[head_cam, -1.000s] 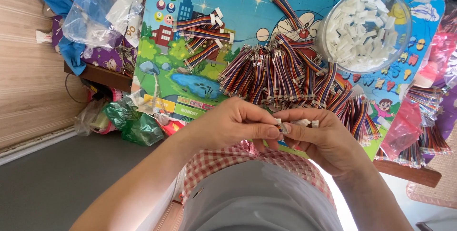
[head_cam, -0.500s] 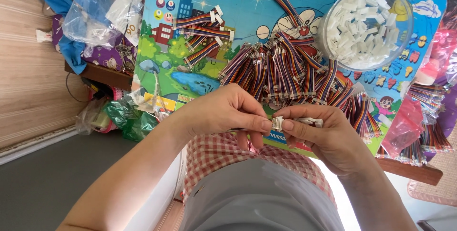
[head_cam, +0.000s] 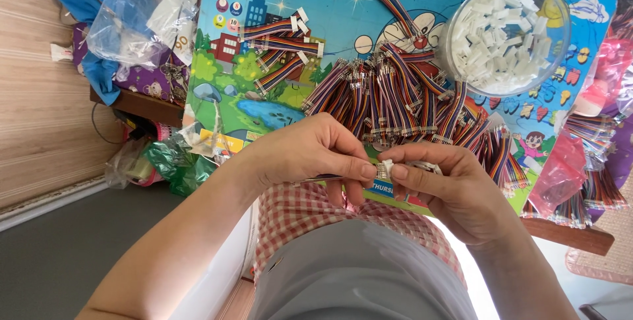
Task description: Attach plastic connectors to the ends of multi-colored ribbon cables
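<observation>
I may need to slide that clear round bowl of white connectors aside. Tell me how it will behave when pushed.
The clear bowl looks like thin plastic, so probably light. It sits wide and low on the smooth picture board, so likely slides rather than tips. The white connectors lie loose and heaped, so a jolt could spill some.

Two hands, left (head_cam: 310,155) and right (head_cam: 455,191), meet at one small white connector (head_cam: 386,170). One clear round tub (head_cam: 504,33) holds white housings too many to count. One big pile of ribbon cables (head_cam: 402,99) lies mid-tabletop; about five finished cables (head_cam: 280,46) lie apart. Two clear bags (head_cam: 142,13) sit at the edge.
</observation>
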